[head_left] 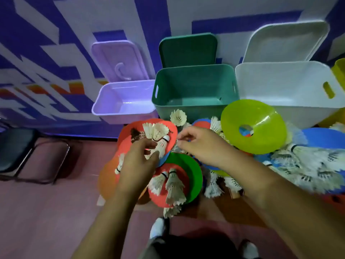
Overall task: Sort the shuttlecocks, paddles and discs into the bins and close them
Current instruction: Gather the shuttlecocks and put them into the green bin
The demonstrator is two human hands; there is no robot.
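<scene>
While the left hand (137, 163) is gripping shuttlecocks (158, 131) in curled fingers (149, 145) above a red disc (126, 144) on the floor (56, 212), the right hand (199, 146) is pinching its fingertips (180, 141) together just beside them, on what I cannot tell.

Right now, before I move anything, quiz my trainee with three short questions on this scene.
1. True or false: the green plastic bin stands open, its green lid standing behind it.
2. Which bin is leftmost? A white plastic bin; B lilac plastic bin; C green plastic bin.
3. Fill in: the left hand grips several white feathered ____.
Key: 1 true; 2 B; 3 shuttlecocks.
</scene>
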